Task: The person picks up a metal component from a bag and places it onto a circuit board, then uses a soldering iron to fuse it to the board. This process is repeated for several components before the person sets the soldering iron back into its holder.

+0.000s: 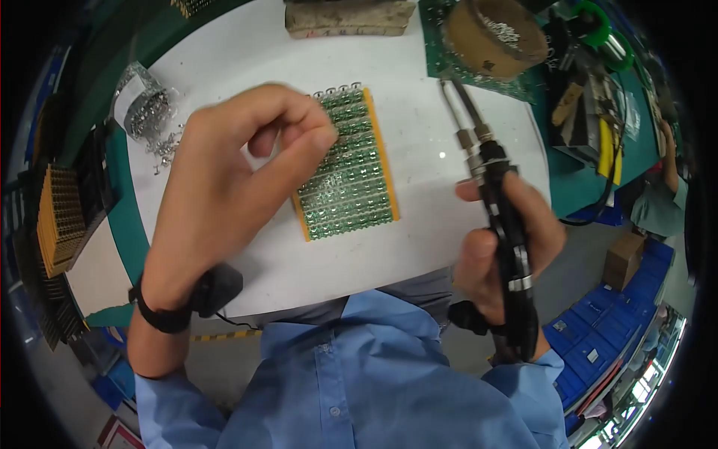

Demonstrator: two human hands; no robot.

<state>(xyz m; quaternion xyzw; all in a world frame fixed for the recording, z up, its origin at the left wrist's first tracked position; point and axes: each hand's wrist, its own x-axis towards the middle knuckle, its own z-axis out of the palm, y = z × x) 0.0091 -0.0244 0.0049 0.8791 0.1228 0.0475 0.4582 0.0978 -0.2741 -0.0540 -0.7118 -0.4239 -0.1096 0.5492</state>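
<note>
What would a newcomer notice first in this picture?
Probably the green panel with yellow side edges, central on the white surface, the left hand partly covering it. Next, the black two-pronged tool in the right hand, to the panel's right. Then the clear container spilling small metal parts, at upper left.

The single view looks steeply down from the left of two side-by-side fisheye cameras on your head, past your blue shirt [389, 396] to the white worktop [422, 224]. It sits near enough that your left hand [221, 172] and right hand [538, 232] loom large, while the wide lens bends the surroundings toward a dark rim.
</note>
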